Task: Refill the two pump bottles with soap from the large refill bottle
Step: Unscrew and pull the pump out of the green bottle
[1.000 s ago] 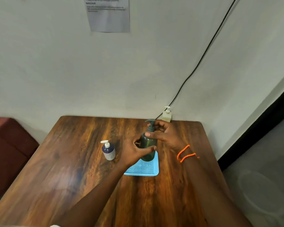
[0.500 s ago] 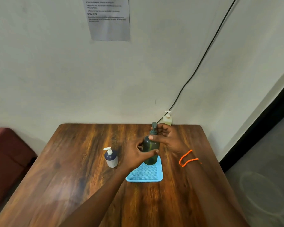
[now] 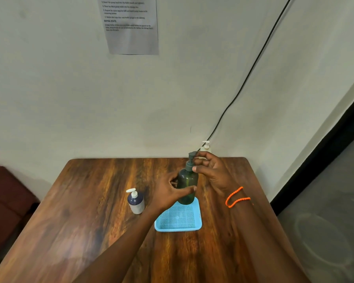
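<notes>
Small navy-and-white plastic pump bottle [image 3: 135,203] stands on the wooden table [image 3: 74,211], untouched. Your left hand [image 3: 168,194] wraps the dark green plastic pump bottle [image 3: 187,185] over the blue mesh tray [image 3: 178,220]; your right hand [image 3: 211,172] pinches its pump collar. Likely smooth, slippery: keep the body grip. Cream pump bottle [image 3: 206,148] by pale wall.

Pump bottle [image 3: 135,202] left of tray [image 3: 178,226]; another bottle [image 3: 206,147] seemingly behind.
</notes>
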